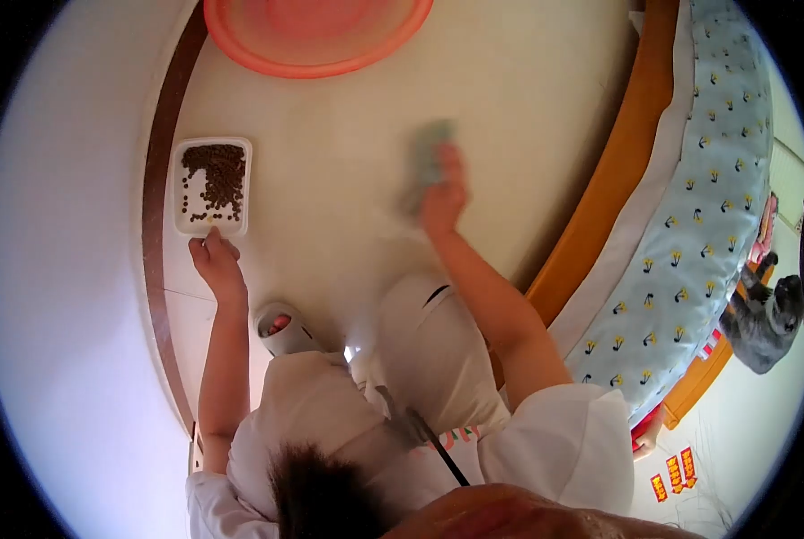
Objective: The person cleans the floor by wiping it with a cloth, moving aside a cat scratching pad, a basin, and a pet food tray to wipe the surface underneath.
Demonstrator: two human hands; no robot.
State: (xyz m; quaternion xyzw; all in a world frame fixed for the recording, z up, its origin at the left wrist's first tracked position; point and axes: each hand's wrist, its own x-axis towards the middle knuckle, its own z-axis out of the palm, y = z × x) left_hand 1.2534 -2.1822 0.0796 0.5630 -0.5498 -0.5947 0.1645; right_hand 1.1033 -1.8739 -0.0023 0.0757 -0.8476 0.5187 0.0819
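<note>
At the near rim of a white plastic tray (181,193), the fingers of my left hand (215,259) are closed in a pinch. Small brown pellets (222,171), which look like dry pet food, lie in the tray, heaped mostly in its far part. My right hand (445,202) is pressed to the pale floor with a grey-green cloth (430,153) under its fingers. Motion blurs both the cloth and that hand.
A red-pink basin (321,68) stands on the floor ahead. To the right runs a wooden bed frame (613,171) with a blue patterned mattress (689,242). A grey furry animal figure (766,319) and another person's hand (650,438) are beyond. The wall (69,234) is left.
</note>
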